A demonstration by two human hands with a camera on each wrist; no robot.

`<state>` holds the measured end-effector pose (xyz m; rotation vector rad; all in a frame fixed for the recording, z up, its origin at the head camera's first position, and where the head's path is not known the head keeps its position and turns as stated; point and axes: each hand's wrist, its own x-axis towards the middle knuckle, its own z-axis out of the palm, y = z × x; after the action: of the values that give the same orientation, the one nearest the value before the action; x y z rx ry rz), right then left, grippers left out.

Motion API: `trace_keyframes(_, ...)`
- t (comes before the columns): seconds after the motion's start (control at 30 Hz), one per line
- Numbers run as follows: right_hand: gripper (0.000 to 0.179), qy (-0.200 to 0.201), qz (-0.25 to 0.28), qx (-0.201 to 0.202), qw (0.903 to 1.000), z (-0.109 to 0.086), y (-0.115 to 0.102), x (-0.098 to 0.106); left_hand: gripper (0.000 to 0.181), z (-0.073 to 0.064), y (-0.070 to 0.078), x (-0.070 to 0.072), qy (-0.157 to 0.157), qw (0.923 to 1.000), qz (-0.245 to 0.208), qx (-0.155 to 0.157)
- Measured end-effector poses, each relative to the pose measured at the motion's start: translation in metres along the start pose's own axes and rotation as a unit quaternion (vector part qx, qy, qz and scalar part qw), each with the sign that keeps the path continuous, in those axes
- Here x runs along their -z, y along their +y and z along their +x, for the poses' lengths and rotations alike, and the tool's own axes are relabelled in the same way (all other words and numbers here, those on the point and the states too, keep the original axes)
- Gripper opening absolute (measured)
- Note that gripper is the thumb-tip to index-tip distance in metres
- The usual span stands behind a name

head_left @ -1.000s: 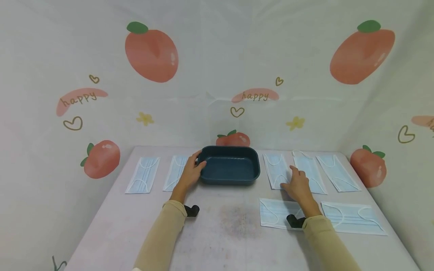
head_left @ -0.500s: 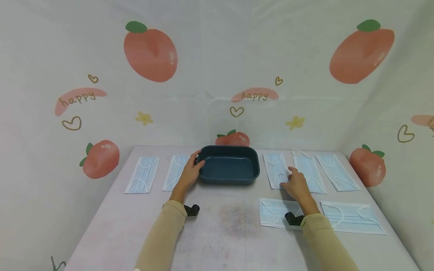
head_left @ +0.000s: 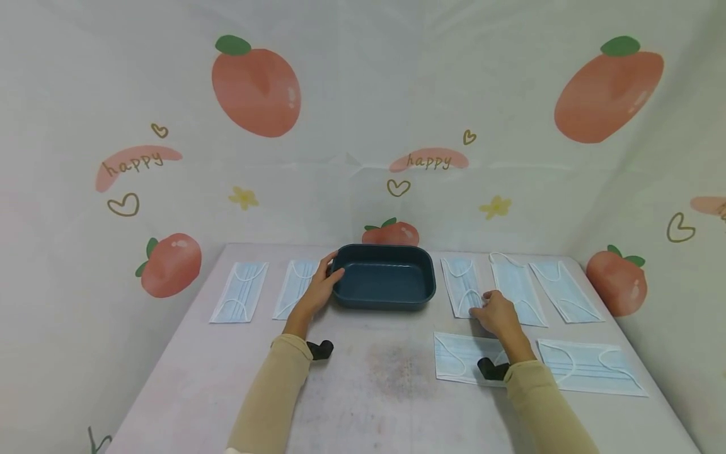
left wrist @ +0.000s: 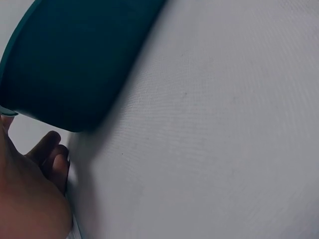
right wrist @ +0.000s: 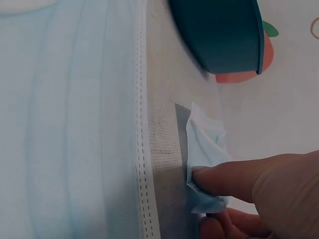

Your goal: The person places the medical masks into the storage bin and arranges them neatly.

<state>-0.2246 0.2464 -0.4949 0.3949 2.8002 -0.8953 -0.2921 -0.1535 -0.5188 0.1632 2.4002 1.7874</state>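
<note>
A dark teal rectangular basin (head_left: 382, 305) stands at the back middle of the table. My left hand (head_left: 319, 291) grips its left end, thumb over the rim; in the left wrist view the fingertips (left wrist: 61, 167) show below the basin's wall. Right of the basin lies a light blue face mask (head_left: 460, 280) with white ear loops. My right hand (head_left: 496, 313) pinches that mask's near edge between thumb and fingers. Up close in the right wrist view, the pinched mask (right wrist: 207, 134) is creased and its edge is lifted off the table.
Two masks lie left of the basin, one at the far left (head_left: 241, 293) and one (head_left: 290, 290) beside my left hand. Several more lie at right: upright ones (head_left: 513, 284) and two crosswise (head_left: 454, 356) nearer me, one under my right wrist. A printed cloth (head_left: 340, 126) hangs behind.
My right hand's raised fingers have come down and closed with the thumb on the mask's near edge. The left hand and the basin have stayed in place.
</note>
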Motion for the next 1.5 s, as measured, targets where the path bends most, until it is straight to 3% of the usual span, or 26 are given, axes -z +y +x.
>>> trace_keyframes(0.23,0.042,0.017,-0.003,0.025,0.9996,-0.001,0.001,-0.002,0.060,-0.001,-0.001,0.000,0.006,0.9998,0.006,0.019)
trace_keyframes(0.43,0.027,0.040,0.028,0.043,0.9979,-0.002,0.004,-0.007,0.058,0.001,-0.002,0.002,0.004,0.9994,-0.002,0.034)
trace_keyframes(0.7,0.042,0.055,0.078,0.017,0.9953,-0.004,0.003,-0.009,0.055,-0.001,0.000,0.006,-0.004,0.9974,-0.044,0.057)
trace_keyframes(1.03,0.062,0.069,0.098,0.010,0.9927,0.000,0.006,-0.010,0.055,0.002,0.002,0.011,-0.023,0.9944,-0.086,0.058)
trace_keyframes(1.5,0.051,0.121,0.149,0.011,0.9814,0.001,0.011,-0.006,0.053,0.003,-0.001,0.016,-0.024,0.9910,-0.117,0.059)
